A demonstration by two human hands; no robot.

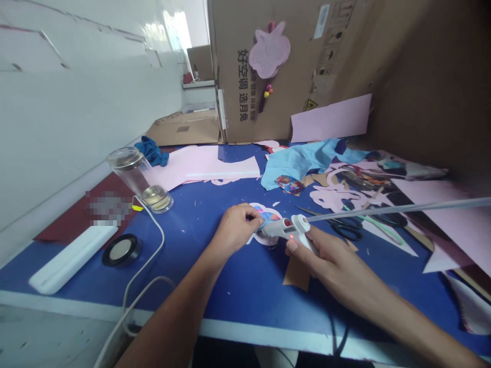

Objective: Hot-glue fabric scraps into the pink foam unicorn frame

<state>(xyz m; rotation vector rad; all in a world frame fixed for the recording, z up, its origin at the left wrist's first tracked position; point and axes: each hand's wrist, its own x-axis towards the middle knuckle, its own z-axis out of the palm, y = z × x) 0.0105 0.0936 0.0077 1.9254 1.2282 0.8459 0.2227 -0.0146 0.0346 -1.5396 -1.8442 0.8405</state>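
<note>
My right hand (326,253) is wrapped round the handle of a white hot glue gun (283,229), whose small red light glows. A long clear glue stick (383,209) runs out of its back toward the right. The gun's nozzle points left, at a pale rounded cutout with colourful patterned fabric (270,214) on it. Thumb and fingers of my left hand (240,225) pinch the cutout's left edge, close to the nozzle. Part of the cutout is hidden behind the gun and my fingers. Scissors with dark handles (345,228) lie just beyond my right hand.
A glass jar (143,181), a roll of black tape (121,250) and a white power strip (72,260) with its cable are on the left. Light blue cloth (303,161), pink paper sheets (203,161) and scraps lie farther back. A large cardboard box (245,102) stands behind.
</note>
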